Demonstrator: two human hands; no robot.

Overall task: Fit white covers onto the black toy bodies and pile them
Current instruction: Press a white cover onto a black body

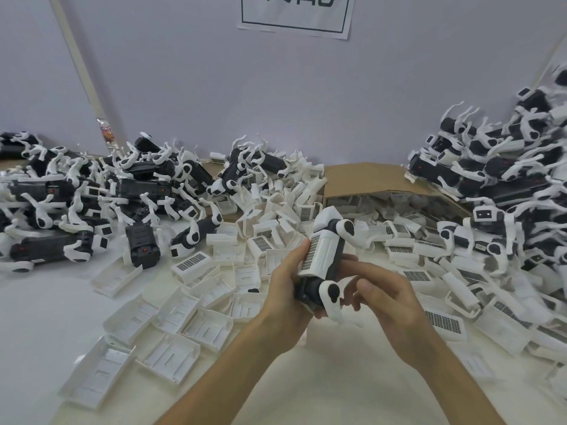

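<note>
I hold a black toy body (310, 289) with white legs upright in front of me, above the table. A white cover (322, 250) with a grid-patterned side sits over its upper half. My left hand (288, 289) grips the body and cover from the left, thumb along the cover's grid side. My right hand (386, 296) is at the toy's right side, fingers curled by a white leg (333, 297); whether they grip it is unclear. Loose white covers (190, 265) lie scattered on the white table (40, 314).
A heap of black toy bodies (92, 191) with white legs fills the left back. A taller pile of toys (503, 176) rises at the right. An open cardboard box (377, 182) with covers lies on its side at centre back. A wall with a paper sign (294, 13) stands behind.
</note>
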